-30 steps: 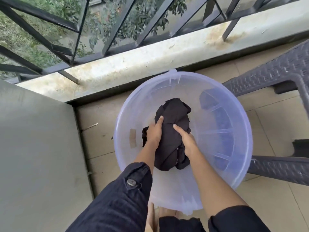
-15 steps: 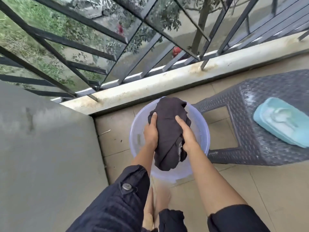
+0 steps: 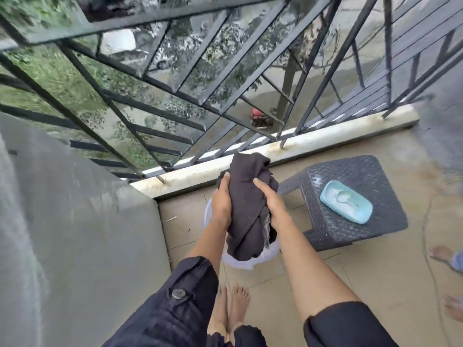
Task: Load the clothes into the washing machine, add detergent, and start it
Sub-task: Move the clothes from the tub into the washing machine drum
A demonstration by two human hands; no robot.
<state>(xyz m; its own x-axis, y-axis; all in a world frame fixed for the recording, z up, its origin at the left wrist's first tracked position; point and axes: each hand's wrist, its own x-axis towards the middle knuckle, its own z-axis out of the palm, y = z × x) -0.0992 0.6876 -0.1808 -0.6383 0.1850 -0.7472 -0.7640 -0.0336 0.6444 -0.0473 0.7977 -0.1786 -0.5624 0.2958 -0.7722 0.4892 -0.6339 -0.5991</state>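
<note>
Head view, nearest first: at six o'clock two bare feet (image 3: 231, 306) stand on beige floor tiles (image 3: 375, 271), flanked by dark rolled sleeves (image 3: 175, 309). Above them, at frame centre, the left hand (image 3: 221, 204) and right hand (image 3: 271, 205) grasp a bundle of dark clothes (image 3: 248, 211) between them, fingers curled around its sides at nine and three o'clock. The bundle is held in the air above a translucent plastic basin (image 3: 240, 262) on the floor, which shows only at the bundle's lower edge. At three o'clock of the hands stands a grey woven-pattern plastic stool (image 3: 355, 171); on its top lies a pale blue dish (image 3: 358, 212) with a scoop (image 3: 342, 195) in white powder. A grey wall (image 3: 75, 234) fills nine o'clock. Farther, toward twelve, run a stained ledge (image 3: 325, 141) and a dark metal railing (image 3: 150, 20), with trees beyond.
</note>
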